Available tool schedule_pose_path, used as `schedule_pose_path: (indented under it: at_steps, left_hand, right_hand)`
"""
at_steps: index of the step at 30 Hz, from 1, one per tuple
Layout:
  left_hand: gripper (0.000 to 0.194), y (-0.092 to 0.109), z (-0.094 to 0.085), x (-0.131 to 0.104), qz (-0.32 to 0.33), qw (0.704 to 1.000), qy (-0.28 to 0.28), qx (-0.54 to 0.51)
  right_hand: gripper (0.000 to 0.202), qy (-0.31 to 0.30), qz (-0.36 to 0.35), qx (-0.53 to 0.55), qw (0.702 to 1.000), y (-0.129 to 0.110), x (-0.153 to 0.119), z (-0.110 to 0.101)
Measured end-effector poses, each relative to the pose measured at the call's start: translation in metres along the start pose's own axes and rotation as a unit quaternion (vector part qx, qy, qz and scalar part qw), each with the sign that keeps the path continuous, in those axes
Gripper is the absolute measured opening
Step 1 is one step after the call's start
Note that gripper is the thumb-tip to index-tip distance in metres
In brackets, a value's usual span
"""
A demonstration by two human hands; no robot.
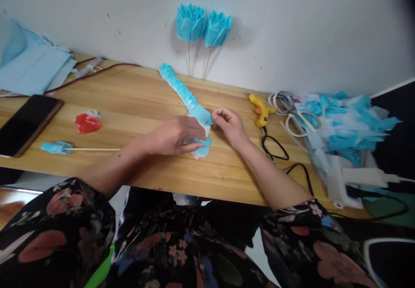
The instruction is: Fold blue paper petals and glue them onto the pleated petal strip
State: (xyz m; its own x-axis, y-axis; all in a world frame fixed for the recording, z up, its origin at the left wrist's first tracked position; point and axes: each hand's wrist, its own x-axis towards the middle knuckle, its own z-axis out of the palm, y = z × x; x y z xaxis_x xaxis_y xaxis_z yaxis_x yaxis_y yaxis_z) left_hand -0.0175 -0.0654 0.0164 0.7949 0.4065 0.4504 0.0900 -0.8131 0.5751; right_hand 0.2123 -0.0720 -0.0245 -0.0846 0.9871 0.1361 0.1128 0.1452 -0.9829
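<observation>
A pleated light-blue fabric strip (178, 86) lies slantwise on the wooden table, its near end flat and wider. That end is pinched at its right edge between the thumb and finger of my right hand (231, 127). My left hand (178, 135) reaches over from the left, its thumb and fingers closed on a small blue-and-white fabric piece (203, 150) just below the strip. The fingers partly hide this piece. Left of my forearm lies a thin stick (94, 149) with a blue fabric bud (57, 147) wrapped on its end.
Two blue fabric flowers (190, 24) on sticks lean against the wall. At right are a yellow glue gun (259, 110) with its cord, scissors (303, 124), a heap of blue scraps (346, 124) and a power strip (340, 184). A phone (27, 124), red wrapper (87, 123) and face masks (35, 63) lie left.
</observation>
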Motion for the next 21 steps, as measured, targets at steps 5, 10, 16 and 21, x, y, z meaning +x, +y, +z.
schedule_pose_path:
  at_steps: [5, 10, 16, 21]
  left_hand:
    - [0.017, 0.001, -0.003, -0.001, 0.028, 0.997, 0.070, 0.006]
    - [0.016, 0.012, 0.002, 0.002, 0.059, 0.998, 0.025, -0.006]
    - [0.022, 0.013, 0.016, 0.000, 0.082, 0.990, -0.086, 0.082]
    - [0.023, 0.006, 0.021, -0.004, 0.051, 0.983, -0.145, 0.105]
  right_hand:
    - [0.037, 0.034, 0.053, 0.108, 0.992, -0.007, 0.000, 0.002]
    - [0.041, 0.050, 0.080, 0.133, 0.987, -0.012, -0.001, 0.002]
    - [0.046, 0.058, 0.080, 0.150, 0.984, -0.011, -0.002, 0.005]
    - [0.055, 0.092, 0.089, 0.174, 0.976, -0.008, 0.004, 0.004]
